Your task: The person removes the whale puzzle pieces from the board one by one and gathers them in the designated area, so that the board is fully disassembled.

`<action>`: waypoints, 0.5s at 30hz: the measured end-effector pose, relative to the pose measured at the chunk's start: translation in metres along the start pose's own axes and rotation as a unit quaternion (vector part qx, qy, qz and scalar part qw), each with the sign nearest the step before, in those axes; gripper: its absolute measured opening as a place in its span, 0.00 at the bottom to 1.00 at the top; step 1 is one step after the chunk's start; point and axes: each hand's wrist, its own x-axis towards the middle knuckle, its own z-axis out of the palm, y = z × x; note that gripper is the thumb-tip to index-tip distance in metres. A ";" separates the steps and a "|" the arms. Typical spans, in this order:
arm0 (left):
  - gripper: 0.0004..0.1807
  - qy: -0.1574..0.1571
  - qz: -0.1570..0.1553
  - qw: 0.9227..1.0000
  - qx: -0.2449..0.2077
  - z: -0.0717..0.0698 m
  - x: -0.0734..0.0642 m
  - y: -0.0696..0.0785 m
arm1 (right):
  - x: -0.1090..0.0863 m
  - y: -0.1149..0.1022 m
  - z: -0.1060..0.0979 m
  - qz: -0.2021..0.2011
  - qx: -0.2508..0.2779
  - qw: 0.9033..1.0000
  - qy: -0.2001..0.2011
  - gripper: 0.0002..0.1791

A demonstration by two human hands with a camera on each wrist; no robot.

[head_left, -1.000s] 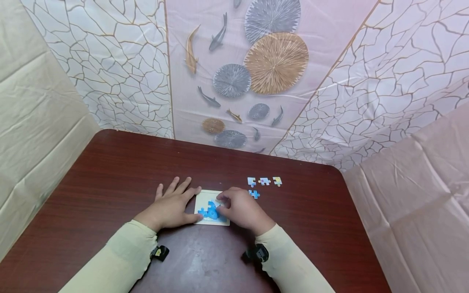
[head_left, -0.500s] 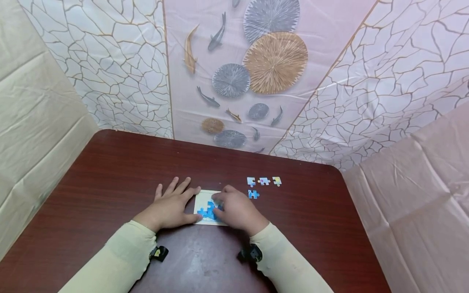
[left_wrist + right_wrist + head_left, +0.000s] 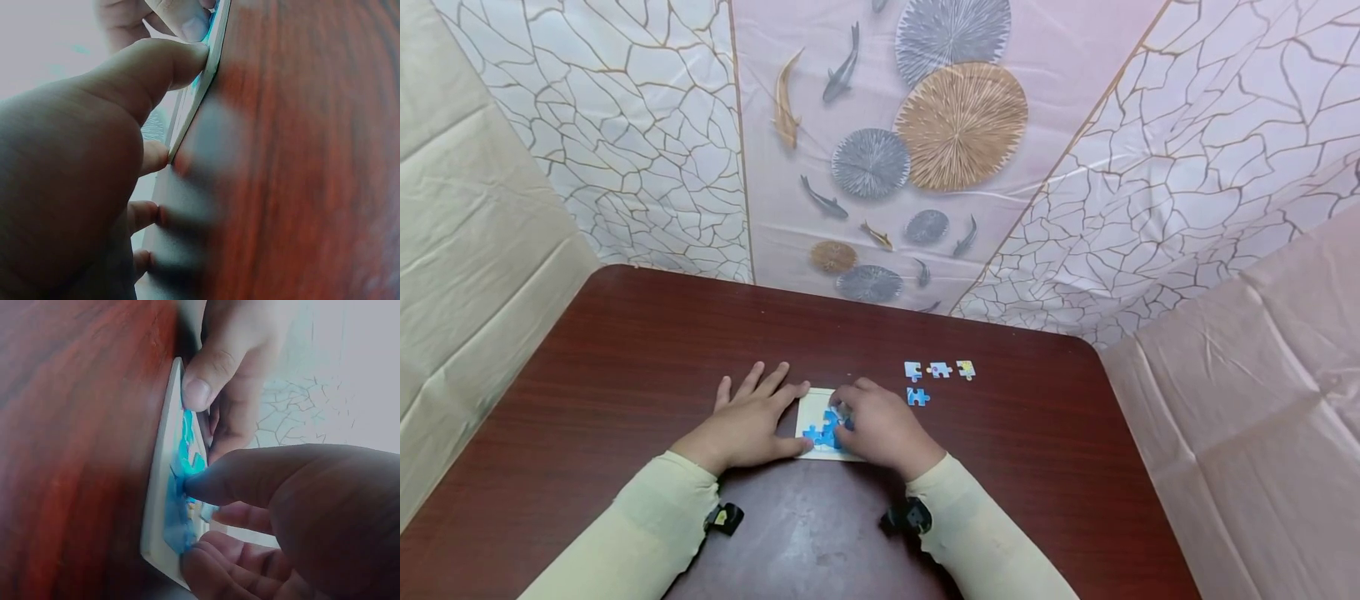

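A small pale puzzle board lies on the table, with joined blue jigsaw pieces in its lower part. My left hand spreads its fingers at the board's left side; its thumb presses on the near left corner, and the index fingertip touches the far left corner. Over the right half of the board, my right hand bends its fingers and pinches a light blue puzzle piece between thumb and fingertips. In the head view that hand hides most of the piece and the board's right side.
Several loose jigsaw pieces lie on the dark red table beyond my right hand, one blue piece nearer than the others. Patterned cloth hangs behind the table, and plain cloth walls stand on both sides.
My right hand has shifted slightly left over the board, uncovering more of the nearest loose blue piece. My left hand has stayed in place on the board's left side.
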 end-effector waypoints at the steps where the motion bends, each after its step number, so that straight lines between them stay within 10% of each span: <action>1: 0.53 0.000 -0.001 1.000 0.001 0.000 0.000 -0.001 | -0.001 0.000 0.000 0.003 0.006 1.000 0.003 0.18; 15: 0.52 -0.001 -0.002 1.000 0.000 -0.002 -0.001 0.001 | -0.016 -0.003 -0.001 0.001 0.101 0.994 0.042 0.11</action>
